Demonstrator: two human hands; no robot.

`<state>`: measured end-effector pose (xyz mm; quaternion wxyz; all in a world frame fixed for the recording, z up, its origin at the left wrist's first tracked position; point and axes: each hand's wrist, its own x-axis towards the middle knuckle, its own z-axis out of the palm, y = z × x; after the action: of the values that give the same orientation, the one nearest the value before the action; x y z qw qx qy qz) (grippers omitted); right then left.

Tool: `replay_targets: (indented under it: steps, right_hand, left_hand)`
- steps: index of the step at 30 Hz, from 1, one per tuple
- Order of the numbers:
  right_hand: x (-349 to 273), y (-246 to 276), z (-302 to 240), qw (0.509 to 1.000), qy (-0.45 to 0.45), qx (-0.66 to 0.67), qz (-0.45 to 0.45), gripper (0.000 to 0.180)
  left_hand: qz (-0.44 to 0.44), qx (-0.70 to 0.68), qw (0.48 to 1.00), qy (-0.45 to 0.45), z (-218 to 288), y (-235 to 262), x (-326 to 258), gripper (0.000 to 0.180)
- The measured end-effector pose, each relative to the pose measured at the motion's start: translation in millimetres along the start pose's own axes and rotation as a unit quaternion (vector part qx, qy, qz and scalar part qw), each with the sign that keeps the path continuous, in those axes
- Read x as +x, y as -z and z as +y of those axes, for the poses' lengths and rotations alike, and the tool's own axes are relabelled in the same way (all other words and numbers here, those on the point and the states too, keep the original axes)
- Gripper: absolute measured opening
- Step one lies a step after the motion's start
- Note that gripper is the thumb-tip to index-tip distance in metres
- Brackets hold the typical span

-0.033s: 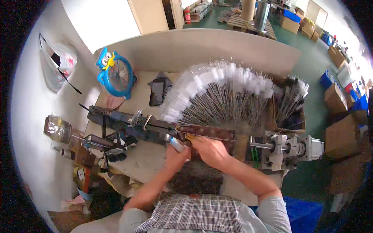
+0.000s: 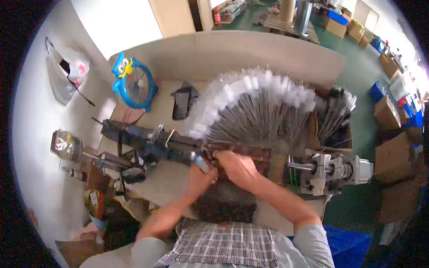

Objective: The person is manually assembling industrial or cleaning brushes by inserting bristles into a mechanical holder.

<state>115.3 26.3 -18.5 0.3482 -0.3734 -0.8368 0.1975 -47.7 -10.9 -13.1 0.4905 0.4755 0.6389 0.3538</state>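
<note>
My left hand (image 2: 203,176) is closed around a light-blue and white cylinder with a metallic end (image 2: 200,163), which tilts up and to the left. Close on its right, my right hand (image 2: 237,168) has its fingers pinched together at the right end of a dark metal bench fixture (image 2: 172,144). Whatever small thing lies between those fingertips is too blurred to name. Beyond both hands, many wire-stemmed brushes with white bristles (image 2: 263,87) lie fanned out, stems toward me. A reddish-brown block or board (image 2: 261,158) lies behind and beside my right hand.
At right stands a motor with a shaft and clamps (image 2: 333,169). A carton of dark-stemmed brushes (image 2: 342,145) sits behind it. A phone (image 2: 181,105) and a blue bird-shaped fan (image 2: 134,85) are at the back left. A low panel (image 2: 232,51) borders the bench's far side.
Both hands have shifted slightly to the left, staying close together at the fixture. The blue and white cylinder has moved a little with my left hand.
</note>
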Motion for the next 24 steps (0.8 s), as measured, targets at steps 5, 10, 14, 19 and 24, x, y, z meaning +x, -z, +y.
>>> replay_targets:
  steps: [5,10,14,19,24]
  right_hand:
    - [4,-6,5,0.986,-0.069,-0.100,-0.116,0.020]
    - [2,22,-1,0.988,-0.040,-0.065,-0.134,0.025]
    - [7,19,-3,0.992,-0.044,-0.017,-0.119,0.023]
    - [10,15,-2,0.993,-0.021,0.034,-0.109,0.027]
    - [8,23,-15,0.991,-0.049,0.000,-0.125,0.028]
  left_hand:
    - [0.014,0.228,0.973,-0.043,-34,16,15,0.032]
    - [0.156,-0.275,0.947,0.064,-83,82,6,0.035]
    - [0.213,-0.475,0.846,0.112,-101,147,-9,0.033]
    - [0.221,-0.477,0.844,0.108,-109,169,-5,0.026]
    - [0.236,-0.503,0.826,0.098,-110,163,-3,0.017]
